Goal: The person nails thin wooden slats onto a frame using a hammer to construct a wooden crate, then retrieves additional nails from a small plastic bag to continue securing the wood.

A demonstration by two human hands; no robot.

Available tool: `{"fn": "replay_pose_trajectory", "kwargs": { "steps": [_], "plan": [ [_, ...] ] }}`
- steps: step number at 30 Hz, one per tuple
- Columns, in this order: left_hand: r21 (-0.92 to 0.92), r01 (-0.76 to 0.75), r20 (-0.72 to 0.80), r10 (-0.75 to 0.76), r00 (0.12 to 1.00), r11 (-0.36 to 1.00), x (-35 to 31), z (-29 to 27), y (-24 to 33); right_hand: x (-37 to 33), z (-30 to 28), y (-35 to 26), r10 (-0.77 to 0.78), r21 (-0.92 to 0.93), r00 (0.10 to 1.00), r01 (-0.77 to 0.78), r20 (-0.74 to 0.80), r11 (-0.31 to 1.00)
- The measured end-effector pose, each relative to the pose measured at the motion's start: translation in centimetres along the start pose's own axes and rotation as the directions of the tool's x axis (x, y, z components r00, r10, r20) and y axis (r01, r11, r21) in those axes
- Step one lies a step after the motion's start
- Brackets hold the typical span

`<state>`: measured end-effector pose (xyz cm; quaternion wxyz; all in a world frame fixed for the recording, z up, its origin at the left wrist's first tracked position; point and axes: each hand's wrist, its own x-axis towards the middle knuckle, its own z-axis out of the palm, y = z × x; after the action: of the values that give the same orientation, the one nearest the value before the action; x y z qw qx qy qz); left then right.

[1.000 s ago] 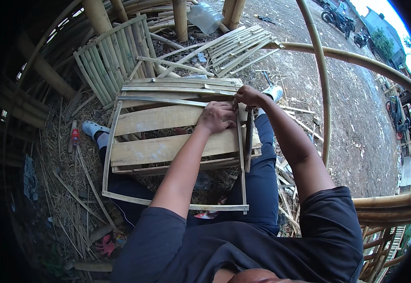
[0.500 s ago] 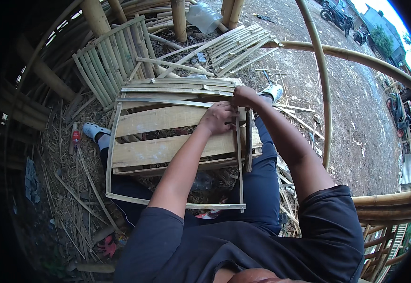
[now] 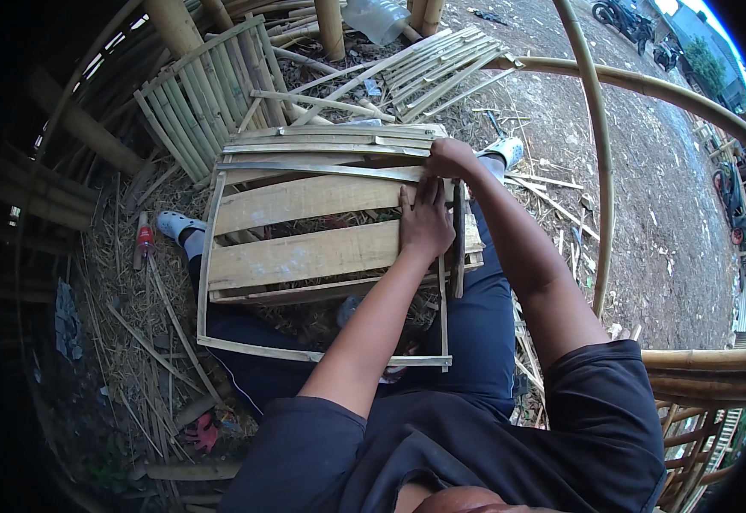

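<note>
A rectangular frame of thin bamboo strips [image 3: 322, 355] lies across a low slatted wooden crate [image 3: 292, 261] between my legs. My left hand [image 3: 427, 221] rests near the frame's right side, its fingers stretched toward the upper right corner. At that corner my right hand [image 3: 452, 160] is closed in a fist, just beyond the left fingertips; what it grips is hidden. Several bamboo strips [image 3: 339, 137] lie side by side along the crate's far edge. Beside my left hand, a dark narrow stick-like piece [image 3: 459, 244] lies along the crate's right end.
A bamboo slat panel [image 3: 198, 115] leans at the far left, with a stack of slats [image 3: 446, 68] right of it. A clear plastic jug [image 3: 377, 19] lies behind. A red bottle [image 3: 144, 238] stands at left. A bamboo pole [image 3: 594, 154] rises at right.
My left hand has slid rightward from the slats to the frame's right side, its fingers now straighter. My right hand stays at the corner. The view has shifted slightly.
</note>
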<state>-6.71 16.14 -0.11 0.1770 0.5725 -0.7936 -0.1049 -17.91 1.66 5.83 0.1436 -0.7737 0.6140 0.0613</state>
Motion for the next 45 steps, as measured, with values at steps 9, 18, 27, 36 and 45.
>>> {"fn": "replay_pose_trajectory", "kwargs": {
  "steps": [9, 18, 27, 36, 45],
  "plan": [
    [-0.030, 0.024, 0.037, -0.023, 0.999, 0.999, 0.0, -0.5, 0.6, 0.7, 0.5, 2.6, -0.117, 0.062, 0.993, 0.118, -0.009, 0.991],
    [-0.080, -0.014, -0.078, 0.008, 0.997, 0.997, 0.0, -0.3, -0.3, 0.7, 4.3, -2.4, 0.051, 0.634, 0.927, 0.212, -0.371, 0.744],
    [-0.554, -0.030, -0.397, -0.233, 0.888, 0.832, -0.1, -0.3, -1.0, 0.6, 6.0, 2.5, 0.104, 0.890, 0.937, 0.349, -0.333, -0.294],
    [-0.783, -0.052, 0.105, -0.215, 0.971, -0.620, -5.7, -12.7, -3.1, -7.3, 3.2, -0.2, 0.148, 0.908, 0.909, 0.353, -0.390, 0.226],
    [-0.705, -0.008, 0.019, -0.031, 0.999, -0.709, -12.4, -20.8, -1.3, -23.8, -2.6, -9.8, -0.055, 0.899, 0.907, 0.421, -0.417, 0.120]
  ]
}}
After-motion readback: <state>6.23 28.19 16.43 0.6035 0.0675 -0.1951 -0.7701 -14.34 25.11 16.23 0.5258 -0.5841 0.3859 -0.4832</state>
